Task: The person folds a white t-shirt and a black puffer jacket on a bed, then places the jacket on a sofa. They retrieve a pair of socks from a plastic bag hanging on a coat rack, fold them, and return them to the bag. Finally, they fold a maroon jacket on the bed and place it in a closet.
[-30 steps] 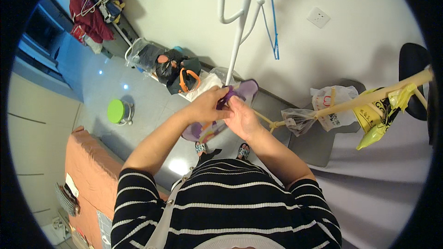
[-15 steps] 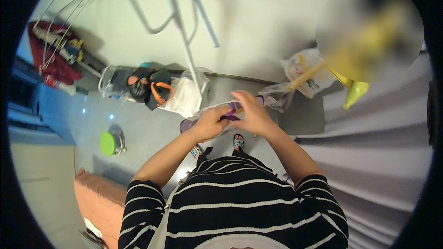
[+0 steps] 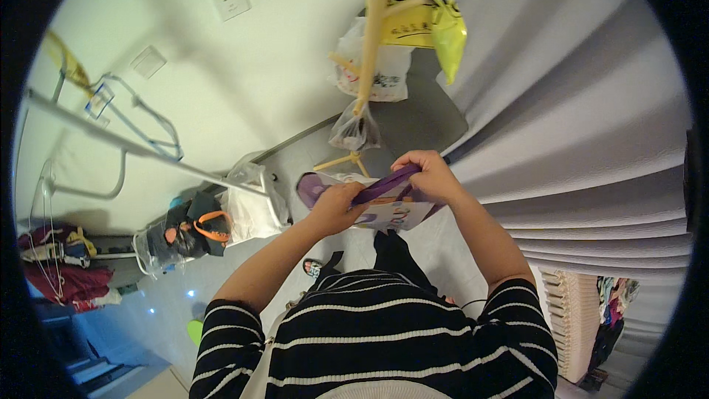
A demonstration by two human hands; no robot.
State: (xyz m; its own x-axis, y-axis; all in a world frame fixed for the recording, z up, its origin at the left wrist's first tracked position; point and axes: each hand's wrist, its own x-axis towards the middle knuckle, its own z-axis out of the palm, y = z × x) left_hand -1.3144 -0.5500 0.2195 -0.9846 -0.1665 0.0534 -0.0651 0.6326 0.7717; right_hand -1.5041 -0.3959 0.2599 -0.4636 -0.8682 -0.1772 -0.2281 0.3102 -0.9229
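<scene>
The white bag with purple handles [image 3: 402, 216] lies between the left hand [image 3: 337, 208] and the right hand [image 3: 432, 176], before the black-and-white striped top [image 3: 369, 318]. Beyond it stands the pale yellow wooden pole stand [image 3: 373, 29], with the yellow plastic bag [image 3: 449, 44] hanging from it; the white tubular metal rack [image 3: 85, 125] is to the left, the pleated grey cloth curtain [image 3: 583, 140] to the right.

- The left hand [image 3: 338, 207] and right hand [image 3: 432, 176] grip a purple handle [image 3: 385, 183] running between them.
- A white-and-purple bag [image 3: 402, 216] hangs below.
- Beyond, a yellow bag [image 3: 412, 26] hangs from a wooden stand [image 3: 372, 29].
- A pale curtain [image 3: 583, 155] drapes at right.
</scene>
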